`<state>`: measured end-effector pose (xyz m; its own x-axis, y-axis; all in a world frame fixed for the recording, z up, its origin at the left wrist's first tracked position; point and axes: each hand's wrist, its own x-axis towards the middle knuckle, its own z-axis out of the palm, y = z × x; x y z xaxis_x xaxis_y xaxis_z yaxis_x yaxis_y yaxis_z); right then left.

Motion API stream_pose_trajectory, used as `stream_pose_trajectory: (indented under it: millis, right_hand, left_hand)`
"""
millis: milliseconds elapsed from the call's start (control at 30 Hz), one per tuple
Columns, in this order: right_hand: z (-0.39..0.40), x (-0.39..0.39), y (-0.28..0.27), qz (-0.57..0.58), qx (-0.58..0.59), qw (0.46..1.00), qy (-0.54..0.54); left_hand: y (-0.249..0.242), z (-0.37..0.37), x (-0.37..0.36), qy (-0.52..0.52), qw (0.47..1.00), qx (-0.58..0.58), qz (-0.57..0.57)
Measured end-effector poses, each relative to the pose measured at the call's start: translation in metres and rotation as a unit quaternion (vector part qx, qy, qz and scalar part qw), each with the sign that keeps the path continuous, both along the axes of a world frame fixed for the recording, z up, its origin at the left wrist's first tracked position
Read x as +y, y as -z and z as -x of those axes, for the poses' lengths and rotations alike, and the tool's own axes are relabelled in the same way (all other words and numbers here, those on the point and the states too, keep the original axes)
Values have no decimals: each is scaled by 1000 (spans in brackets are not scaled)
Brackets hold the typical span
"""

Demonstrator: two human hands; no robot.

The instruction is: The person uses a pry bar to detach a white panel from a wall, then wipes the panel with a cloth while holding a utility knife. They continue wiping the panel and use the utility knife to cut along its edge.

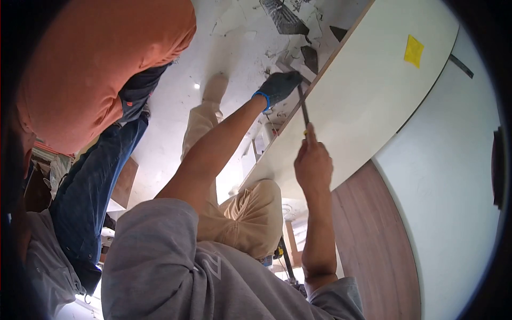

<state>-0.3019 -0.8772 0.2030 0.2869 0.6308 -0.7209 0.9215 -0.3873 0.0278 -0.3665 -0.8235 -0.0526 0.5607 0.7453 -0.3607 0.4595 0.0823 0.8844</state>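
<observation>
My left hand (280,88), in a dark glove with a blue cuff, is closed beside the board's left edge, at the far end of a long dark tool (304,106). What lies inside its fingers is hidden. Bare, my right hand (313,162) grips the tool's handle over the large cream board (368,101). The tool's narrow dark shaft reaches up to the board's edge. A yellow patch (414,51) sits on the board's upper right part.
A person in an orange shirt (106,58) and jeans (101,181) is close on the left. Dark scraps (285,20) litter the pale floor (234,48) at the top. Brown wood-grain board (373,240) and a white panel (442,176) lie to the right.
</observation>
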Motion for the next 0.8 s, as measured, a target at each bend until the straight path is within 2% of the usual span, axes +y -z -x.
stream_pose_trajectory:
  millis: [33, 133, 167, 267, 333, 367, 467, 500, 533, 600, 633, 700, 733, 767, 800]
  right_hand:
    - [-3, 1, -14, -14, -3, 1000, -2]
    - [-8, 16, -37, -30, -1, 999, 15]
    - [-8, 17, -34, -19, -8, 1000, 5]
    - [-6, 18, -18, 12, -20, 1000, -15]
    - [2, 13, 12, 37, -21, 999, -16]
    - [2, 18, 19, 57, -21, 998, -8]
    - [-5, 25, -1, 1, -20, 1000, 6]
    - [-9, 29, -15, -3, -17, 1000, 2]
    - [-12, 30, -26, 5, -5, 1000, 30]
    - [-12, 27, -19, 10, -11, 1000, -1]
    - [-10, 22, -3, 27, -14, 1000, -4]
    - [-3, 22, 25, 88, -9, 996, -2]
    - [-3, 25, 23, 79, -8, 997, 2]
    - [-3, 27, 16, 70, -8, 997, 6]
    - [-5, 28, 8, 65, -6, 998, 9]
  left_hand:
    - [-35, 0, 12, -99, 983, -89, 128]
    - [-72, -3, 29, -100, 983, -92, 121]
    - [-52, -7, 19, -91, 988, -119, -30]
    - [-49, -9, 17, -116, 990, -62, 60]
    - [-21, -5, 22, 49, 996, 49, 50]
    - [-14, -6, 24, 45, 990, 44, 126]
    - [-10, -14, 18, -5, 998, -55, 39]
    - [-23, -15, 18, -64, 991, -108, 49]
    - [-41, -13, 16, -70, 991, -79, 79]
    - [-63, -12, 26, -86, 990, -19, 112]
    - [-55, -9, 32, -11, 990, 4, 143]
    - [-6, -8, 12, 119, 991, 56, 16]
    - [-6, -4, 19, 182, 978, 83, -53]
    - [-7, -4, 23, 181, 981, 57, 39]
    - [-17, -2, 24, 99, 995, 7, 26]
